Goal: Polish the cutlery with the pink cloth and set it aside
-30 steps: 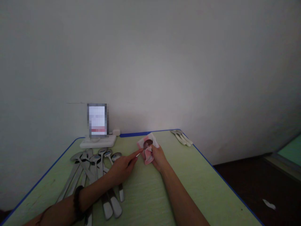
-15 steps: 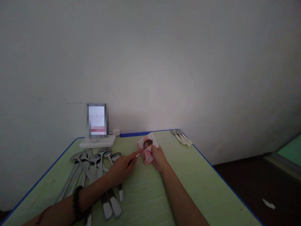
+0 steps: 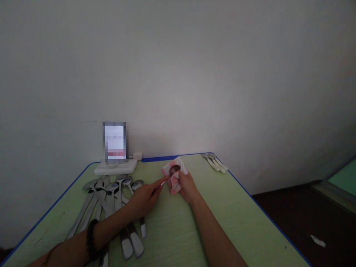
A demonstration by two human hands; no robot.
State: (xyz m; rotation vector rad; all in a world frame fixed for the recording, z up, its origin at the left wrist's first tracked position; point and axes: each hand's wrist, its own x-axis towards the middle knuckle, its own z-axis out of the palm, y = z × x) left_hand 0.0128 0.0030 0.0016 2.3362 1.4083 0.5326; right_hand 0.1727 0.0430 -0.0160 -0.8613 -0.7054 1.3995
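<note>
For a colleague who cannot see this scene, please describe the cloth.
At the green table, find the right hand, right of the metal spoons. It grips the cloth, whose pink and white colours set it apart from them.

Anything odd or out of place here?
Yes: a white scrap on the dark floor, right of the table; it looks dropped, but I can't tell what it is. Also a thin dark line on the wall, possibly a crack. No spill visible.
</note>
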